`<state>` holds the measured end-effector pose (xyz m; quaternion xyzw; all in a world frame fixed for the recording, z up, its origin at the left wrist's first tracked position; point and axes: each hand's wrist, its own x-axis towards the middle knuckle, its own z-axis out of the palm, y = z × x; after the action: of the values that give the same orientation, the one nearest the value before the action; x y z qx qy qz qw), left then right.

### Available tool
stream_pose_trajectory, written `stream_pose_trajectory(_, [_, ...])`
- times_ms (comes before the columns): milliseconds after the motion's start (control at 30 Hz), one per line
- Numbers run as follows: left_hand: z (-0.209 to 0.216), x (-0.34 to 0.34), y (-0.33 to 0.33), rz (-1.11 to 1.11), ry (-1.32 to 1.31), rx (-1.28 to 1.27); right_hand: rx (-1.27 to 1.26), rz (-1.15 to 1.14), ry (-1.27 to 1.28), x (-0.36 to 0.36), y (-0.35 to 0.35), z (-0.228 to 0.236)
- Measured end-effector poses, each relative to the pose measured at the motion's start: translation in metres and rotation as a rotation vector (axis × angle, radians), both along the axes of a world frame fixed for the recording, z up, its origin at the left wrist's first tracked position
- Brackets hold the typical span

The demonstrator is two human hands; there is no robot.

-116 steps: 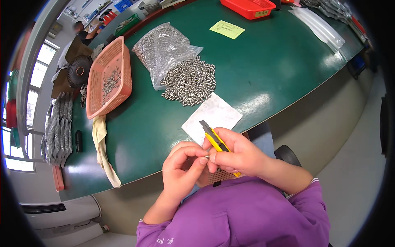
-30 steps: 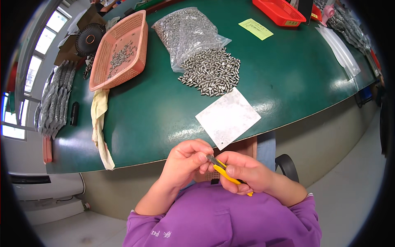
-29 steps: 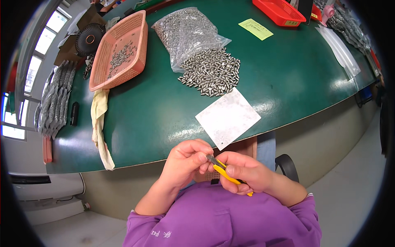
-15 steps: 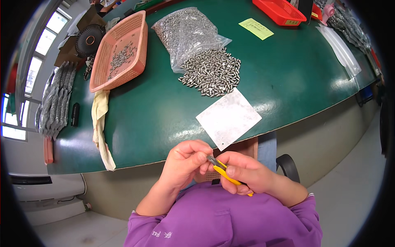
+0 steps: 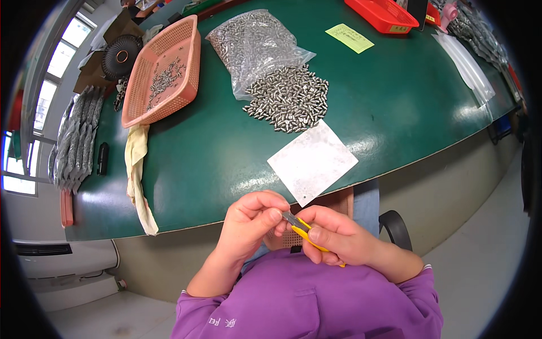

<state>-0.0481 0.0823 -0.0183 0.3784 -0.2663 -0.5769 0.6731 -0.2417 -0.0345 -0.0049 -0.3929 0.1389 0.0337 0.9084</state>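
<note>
Above my lap, just off the table's near edge, my two hands meet at the fingertips. My right hand [image 5: 333, 234] is closed around a yellow-handled hand tool [image 5: 320, 247] with a dark grey metal end; whether it is a knife or pliers I cannot tell. That metal end points up and left to my left hand [image 5: 251, 220], whose thumb and forefinger are pinched at the tool's tip. What they hold, if anything, is too small or hidden to name. Beyond the hands, a white square sheet [image 5: 312, 162] lies on the green table [image 5: 209, 169], one corner toward me.
Small metal pins [image 5: 289, 100] spill from a clear plastic bag [image 5: 257, 48] behind the sheet. More lie in a pink basket [image 5: 195, 70] at left, by a cream cloth [image 5: 135, 169] and filled bags [image 5: 79, 135]. A yellow note [image 5: 349, 38] and red tray [image 5: 384, 17] are far right.
Hardly anything differs: the left fingertips have shifted slightly, and more of the tool's dark metal end shows between my hands. The view has moved a little.
</note>
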Motion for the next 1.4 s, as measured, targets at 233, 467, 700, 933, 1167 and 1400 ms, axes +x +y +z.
stream_pose_trajectory(233, [-0.003, 0.000, 0.003, -0.035, 0.074, 0.035, 0.147, 0.073, -0.127, -0.003, -0.007, -0.001])
stream_pose_trajectory(467, [0.006, 0.003, 0.002, 0.005, -0.027, -0.032, -0.066, -0.068, 0.019, -0.006, -0.001, 0.003])
stream_pose_trajectory(700, [0.003, 0.005, 0.005, -0.005, -0.074, -0.040, -0.384, -0.095, -0.035, -0.005, 0.003, 0.004])
stream_pose_trajectory(933, [0.007, 0.004, 0.005, 0.001, -0.133, -0.014, -0.390, -0.117, -0.048, -0.005, 0.005, 0.002])
stream_pose_trajectory(1167, [0.006, 0.008, 0.006, -0.027, -0.180, 0.020, -0.407, -0.086, -0.038, -0.004, 0.002, 0.001])
stream_pose_trajectory(1400, [-0.004, 0.005, 0.003, -0.080, 0.021, -0.030, 0.061, 0.094, -0.049, -0.003, -0.003, -0.005])
